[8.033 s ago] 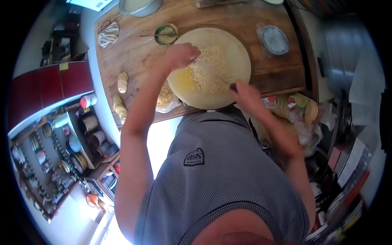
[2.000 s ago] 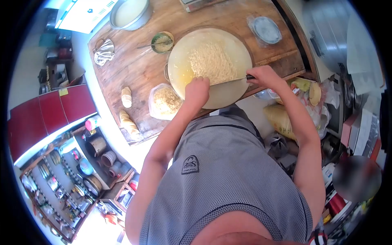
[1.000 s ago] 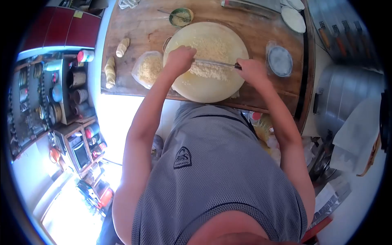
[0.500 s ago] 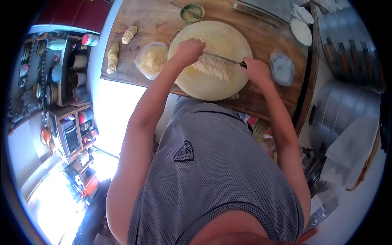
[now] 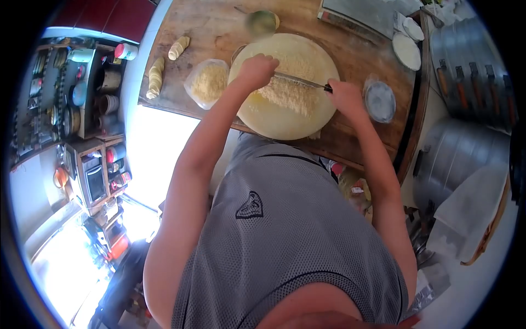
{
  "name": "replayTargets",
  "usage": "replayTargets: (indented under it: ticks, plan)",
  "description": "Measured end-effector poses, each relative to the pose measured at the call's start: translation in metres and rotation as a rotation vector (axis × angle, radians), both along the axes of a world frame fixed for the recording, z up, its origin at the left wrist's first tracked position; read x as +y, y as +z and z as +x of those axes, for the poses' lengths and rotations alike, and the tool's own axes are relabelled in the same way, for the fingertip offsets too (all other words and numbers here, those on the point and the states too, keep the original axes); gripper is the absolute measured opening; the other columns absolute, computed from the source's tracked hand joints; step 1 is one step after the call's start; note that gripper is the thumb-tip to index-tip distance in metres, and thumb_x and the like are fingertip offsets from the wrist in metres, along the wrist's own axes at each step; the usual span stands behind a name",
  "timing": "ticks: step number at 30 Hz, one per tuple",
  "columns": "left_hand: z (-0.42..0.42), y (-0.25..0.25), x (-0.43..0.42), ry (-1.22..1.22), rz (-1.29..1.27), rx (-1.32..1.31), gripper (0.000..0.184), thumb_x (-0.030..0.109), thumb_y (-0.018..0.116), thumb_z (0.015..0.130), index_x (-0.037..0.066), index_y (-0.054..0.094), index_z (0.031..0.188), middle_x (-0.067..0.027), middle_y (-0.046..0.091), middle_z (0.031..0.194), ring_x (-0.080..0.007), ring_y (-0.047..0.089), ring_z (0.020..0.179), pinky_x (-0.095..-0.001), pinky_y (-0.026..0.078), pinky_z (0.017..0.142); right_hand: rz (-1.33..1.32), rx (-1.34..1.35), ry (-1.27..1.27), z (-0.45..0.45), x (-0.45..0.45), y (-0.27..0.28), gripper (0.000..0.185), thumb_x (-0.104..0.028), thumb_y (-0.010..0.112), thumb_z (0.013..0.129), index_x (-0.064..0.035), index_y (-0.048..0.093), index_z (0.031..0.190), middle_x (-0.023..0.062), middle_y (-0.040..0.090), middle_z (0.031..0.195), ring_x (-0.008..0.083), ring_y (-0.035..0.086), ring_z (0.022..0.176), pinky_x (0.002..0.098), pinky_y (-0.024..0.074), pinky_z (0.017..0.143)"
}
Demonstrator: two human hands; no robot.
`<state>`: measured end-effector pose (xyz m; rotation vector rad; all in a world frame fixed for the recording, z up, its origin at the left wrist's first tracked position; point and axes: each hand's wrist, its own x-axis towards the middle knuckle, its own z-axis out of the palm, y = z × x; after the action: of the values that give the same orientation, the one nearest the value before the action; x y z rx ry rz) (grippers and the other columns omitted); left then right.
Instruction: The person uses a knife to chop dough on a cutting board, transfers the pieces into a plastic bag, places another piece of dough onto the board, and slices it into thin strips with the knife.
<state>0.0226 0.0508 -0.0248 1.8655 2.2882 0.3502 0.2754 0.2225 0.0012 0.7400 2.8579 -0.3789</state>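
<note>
A long knife point(image 5: 300, 80) lies across a heap of finely chopped pale yellow food point(image 5: 293, 98) on a round, thick cutting board point(image 5: 274, 127). My right hand point(image 5: 345, 97) is closed around its dark handle at the board's right edge. At the other end of the blade, my left hand point(image 5: 259, 71) has its fingers closed over the tip; the fingertips are partly hidden. Just left of the board, a clear plastic bag or bag-lined bowl point(image 5: 209, 83) holds more of the same chopped food.
Two pale, segmented rolls, one nearer point(image 5: 155, 78) and one farther point(image 5: 178, 48), lie at the table's left. A green bowl point(image 5: 261, 23) stands behind the board. To the right are a plastic-wrapped round container point(image 5: 380, 102), white dishes point(image 5: 406, 51) and a flat metal-topped box point(image 5: 359, 19).
The whole view has shifted slightly, with the table now lower in the picture. Both hands keep their hold on the knife, in nearly the same place over the chopped food.
</note>
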Motion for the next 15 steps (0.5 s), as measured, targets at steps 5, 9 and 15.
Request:
replayTargets:
  ticks: [5, 9, 15]
  plan:
    - [0.001, 0.014, 0.002, 0.013, 0.019, 0.001, 0.018, 0.018, 0.076, 0.083, 0.009, 0.061, 0.088, -0.0065, 0.065, 0.093, -0.0303, 0.064, 0.096, -0.046, 0.053, 0.077, 0.021, 0.006, -0.028, -0.001, 0.004, 0.026, 0.022, -0.03, 0.068, 0.09, -0.0092, 0.064, 0.096, 0.0181, 0.072, 0.088, 0.0398, 0.07, 0.089, 0.0525, 0.055, 0.072]
    - [-0.005, 0.006, 0.009, 0.005, -0.031, 0.005, 0.017, 0.019, 0.075, 0.084, 0.009, 0.061, 0.089, -0.0063, 0.065, 0.092, -0.0302, 0.064, 0.097, -0.0459, 0.053, 0.078, 0.026, -0.002, 0.01, -0.007, 0.007, 0.005, 0.019, -0.028, 0.067, 0.09, -0.0094, 0.064, 0.095, 0.0161, 0.072, 0.086, 0.0387, 0.07, 0.088, 0.053, 0.0547, 0.071]
    - [-0.006, 0.008, 0.012, 0.026, 0.03, 0.01, 0.017, 0.018, 0.074, 0.084, 0.009, 0.061, 0.09, -0.0065, 0.065, 0.093, -0.0303, 0.064, 0.097, -0.0463, 0.054, 0.079, 0.056, 0.071, -0.027, -0.007, 0.016, 0.006, 0.019, -0.028, 0.065, 0.09, -0.01, 0.064, 0.094, 0.0166, 0.071, 0.084, 0.0388, 0.071, 0.085, 0.053, 0.0548, 0.071]
